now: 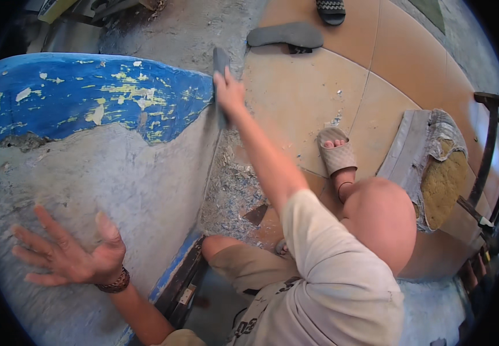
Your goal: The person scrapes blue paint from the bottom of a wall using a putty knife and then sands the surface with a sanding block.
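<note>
My right hand is closed around a long, flat grey tool, whose exact kind I cannot make out. The tool stands along the right end of a wall, where a band of flaking blue paint meets the corner. Pale and yellowish patches show through the blue. Below the band, the wall is bare grey plaster. My left hand is open with its fingers spread, over the lower grey plaster; whether it touches the surface I cannot tell. A dark braided bracelet circles that wrist.
Paint flakes and dust lie along the wall's foot. My slipper-clad foot rests on tan tiles. An upturned slipper and a dark slipper lie beyond. A torn cushion and a dark metal frame stand at right.
</note>
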Tool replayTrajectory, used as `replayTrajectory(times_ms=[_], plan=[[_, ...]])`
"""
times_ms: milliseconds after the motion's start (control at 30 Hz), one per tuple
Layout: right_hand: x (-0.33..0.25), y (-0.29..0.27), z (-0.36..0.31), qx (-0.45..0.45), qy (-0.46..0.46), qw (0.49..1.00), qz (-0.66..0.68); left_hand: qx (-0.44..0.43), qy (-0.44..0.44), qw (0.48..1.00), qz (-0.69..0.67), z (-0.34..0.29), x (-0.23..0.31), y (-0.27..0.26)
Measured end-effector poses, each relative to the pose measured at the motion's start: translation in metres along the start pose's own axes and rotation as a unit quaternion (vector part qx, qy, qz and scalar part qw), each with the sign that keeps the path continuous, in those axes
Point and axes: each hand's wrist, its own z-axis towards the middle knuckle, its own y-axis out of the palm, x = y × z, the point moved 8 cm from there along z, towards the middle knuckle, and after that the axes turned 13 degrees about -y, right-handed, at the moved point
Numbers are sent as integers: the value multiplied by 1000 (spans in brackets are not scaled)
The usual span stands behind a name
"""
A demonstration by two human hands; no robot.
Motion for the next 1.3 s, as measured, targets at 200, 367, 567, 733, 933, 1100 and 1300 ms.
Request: replayTrajectory(times_ms=[200,367,567,733,933,1100,1300], plan=[[-5,16,-72,-31,98,983,155,-4,16,1000,12,1,-5,-4],[-21,8,-21,-22,33,994,99,-9,6,1000,20,-1,-5,-1],[-98,-10,-62,46,21,993,111,-15,8,1000,17,1,-1,-2],[-97,-8,-60,119,20,979,163,-31,-1,999,14,1,2,0],[-124,-33,-42,153,-14,976,156,-32,4,999,8,1,6,-2],[-155,-23,-54,167,-95,962,195,-27,-9,999,31,1,-3,0],[-139,-56,12,195,-82,959,187,-8,10,999,-36,-7,12,-1]])
